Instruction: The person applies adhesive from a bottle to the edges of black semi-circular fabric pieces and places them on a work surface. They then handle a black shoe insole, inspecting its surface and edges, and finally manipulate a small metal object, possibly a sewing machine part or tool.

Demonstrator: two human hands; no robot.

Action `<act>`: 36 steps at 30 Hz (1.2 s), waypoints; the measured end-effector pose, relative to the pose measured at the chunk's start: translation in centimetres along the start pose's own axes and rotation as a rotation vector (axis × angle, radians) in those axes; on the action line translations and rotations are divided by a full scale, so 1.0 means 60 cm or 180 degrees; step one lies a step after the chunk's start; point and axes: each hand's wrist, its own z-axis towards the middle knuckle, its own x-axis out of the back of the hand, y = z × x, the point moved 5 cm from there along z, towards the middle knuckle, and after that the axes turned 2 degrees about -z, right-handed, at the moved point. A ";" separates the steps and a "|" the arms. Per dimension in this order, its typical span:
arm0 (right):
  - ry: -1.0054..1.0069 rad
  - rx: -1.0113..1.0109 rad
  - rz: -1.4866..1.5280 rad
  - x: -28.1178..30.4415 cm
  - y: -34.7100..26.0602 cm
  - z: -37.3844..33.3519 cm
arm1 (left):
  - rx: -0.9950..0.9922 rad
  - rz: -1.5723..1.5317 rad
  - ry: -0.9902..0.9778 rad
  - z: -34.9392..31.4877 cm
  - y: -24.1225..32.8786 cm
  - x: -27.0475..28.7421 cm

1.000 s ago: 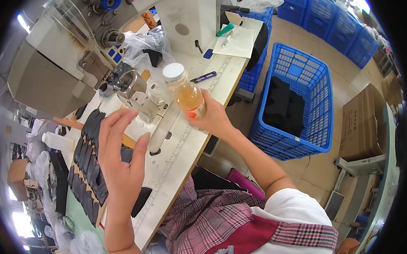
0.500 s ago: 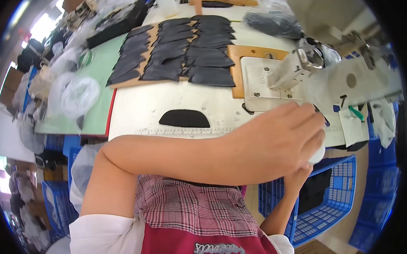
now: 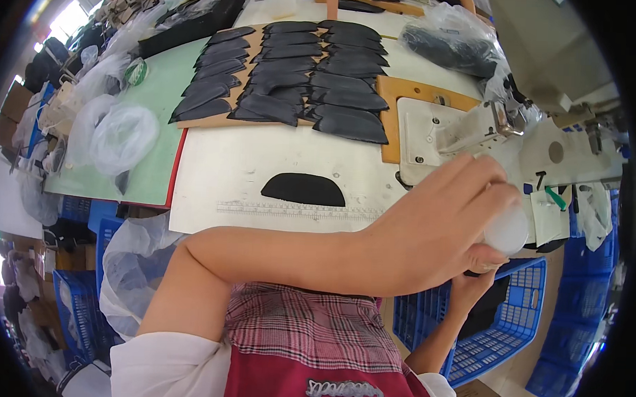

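My left arm reaches across my body to the right. My left hand [image 3: 446, 227] is closed round a whitish, rounded, translucent thing [image 3: 507, 229] that looks like the base of a plastic bottle. Just beneath it is my right hand [image 3: 471, 291], its fingers partly hidden behind the left; they look bent, and a small dark edge shows at their tips, too little to name. A black half-oval fabric piece [image 3: 304, 189] lies flat on the white table [image 3: 214, 170], above a printed ruler strip [image 3: 296, 211].
Rows of overlapping black pieces [image 3: 349, 94] lie on a brown board [image 3: 205, 122]. A sewing machine [image 3: 467, 134] stands at the right. A blue basket [image 3: 524, 304] with dark contents sits below my right hand. Clear plastic bags [image 3: 124, 139] rest on the green surface [image 3: 160, 102] at left.
The view has shifted slightly, and the table's things sit a little further right. My left hand has turned, so more of the whitish thing shows. Both hands stay close together.
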 end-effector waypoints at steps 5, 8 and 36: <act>0.0005 -0.0327 -0.0052 0.004 0.007 0.011 | 0.0644 -0.0001 -0.0001 -0.035 -0.070 0.008; 0.0248 -0.0475 0.0379 0.007 0.022 0.012 | 0.0940 0.0170 -0.0390 -0.074 -0.136 -0.047; -0.1513 -0.1631 0.4305 -0.030 -0.058 -0.002 | 0.2220 -0.3208 0.0310 -0.124 -0.064 -0.069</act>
